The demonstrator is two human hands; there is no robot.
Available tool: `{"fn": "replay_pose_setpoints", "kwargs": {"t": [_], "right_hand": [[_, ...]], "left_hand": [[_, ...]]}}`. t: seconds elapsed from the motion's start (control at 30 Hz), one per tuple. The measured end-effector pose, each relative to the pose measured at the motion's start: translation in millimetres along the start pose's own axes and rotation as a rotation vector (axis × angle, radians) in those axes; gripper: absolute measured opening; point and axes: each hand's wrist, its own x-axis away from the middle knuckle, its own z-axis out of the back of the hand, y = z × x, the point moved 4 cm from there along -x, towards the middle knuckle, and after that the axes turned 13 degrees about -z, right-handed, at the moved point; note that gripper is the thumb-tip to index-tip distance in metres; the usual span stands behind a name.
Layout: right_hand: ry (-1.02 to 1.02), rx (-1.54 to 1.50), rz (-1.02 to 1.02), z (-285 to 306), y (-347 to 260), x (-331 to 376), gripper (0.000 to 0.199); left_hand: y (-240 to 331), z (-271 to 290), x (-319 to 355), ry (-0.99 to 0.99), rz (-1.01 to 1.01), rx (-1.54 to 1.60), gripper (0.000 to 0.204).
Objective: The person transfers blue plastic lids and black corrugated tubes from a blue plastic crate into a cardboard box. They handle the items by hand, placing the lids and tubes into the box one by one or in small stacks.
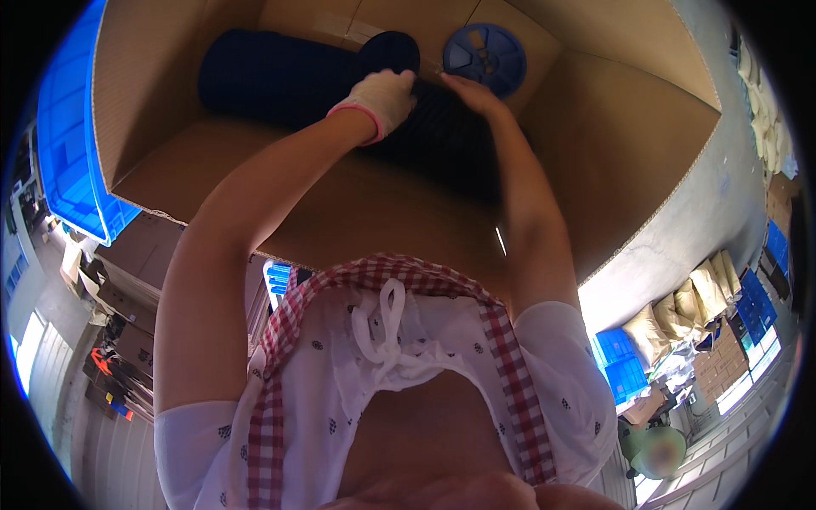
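Observation:
Inside a large cardboard box point(620, 144) lies a long row of dark blue plastic reels point(280, 76), stacked face to face on their rims. My left hand point(382, 100), in a white glove with a pink cuff, is closed at the lower rim of a dark reel point(389, 53) tilted out of the row. My right hand point(473, 93) looks bare, its fingers stretched toward the left hand over a dark, blurred part of the row point(450, 149). Just beyond it a blue spoked reel point(501, 59) leans with its flat face showing.
A blue plastic crate point(72, 144) stands against the box's left side. Stacked cardboard point(140, 255) lies below it. At the right are a pale wall point(722, 187), several filled sacks point(680, 310), a blue bin point(620, 365) and another person point(654, 450).

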Motion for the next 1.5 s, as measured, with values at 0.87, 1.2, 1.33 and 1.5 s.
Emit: {"fn": "replay_pose_setpoints", "kwargs": {"t": [0.87, 1.2, 1.33, 1.5], "right_hand": [[0.784, 0.365, -0.067, 61, -24, 23, 0.086], [0.246, -0.900, 0.223, 59, -87, 157, 0.048], [0.087, -0.867, 0.070, 13, -69, 154, 0.046], [-0.092, -0.582, -0.016, -51, -35, 106, 0.061]], "left_hand": [[-31, 9, 42, -0.242, 0.131, -0.176, 0.044], [-26, 21, 82, -0.397, 0.087, -0.290, 0.037], [5, 59, 117, -0.247, -0.030, -0.264, 0.039], [-6, 90, 181, 0.198, -0.104, 0.016, 0.040]]}}
